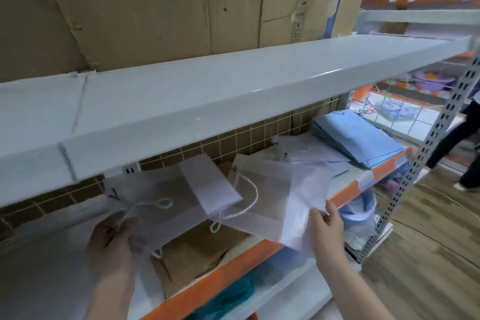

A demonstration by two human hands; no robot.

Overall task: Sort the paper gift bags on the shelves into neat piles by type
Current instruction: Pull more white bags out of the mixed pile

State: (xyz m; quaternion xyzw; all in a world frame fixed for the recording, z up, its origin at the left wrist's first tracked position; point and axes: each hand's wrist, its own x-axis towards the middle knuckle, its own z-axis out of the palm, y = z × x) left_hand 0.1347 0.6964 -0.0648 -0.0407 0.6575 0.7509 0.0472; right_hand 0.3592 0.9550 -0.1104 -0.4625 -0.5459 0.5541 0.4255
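Your left hand (114, 239) pinches a white bag's cord (145, 206); your right hand (327, 228) grips another white bag (298, 205), both above the shelf (207, 286).

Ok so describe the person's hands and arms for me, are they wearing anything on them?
Both hands, left and right, are bare: no gloves, and no rings or watch that the picture shows. The forearms are bare too as far as the frame reaches, with no sleeve in view. The left one is somewhat blurred.
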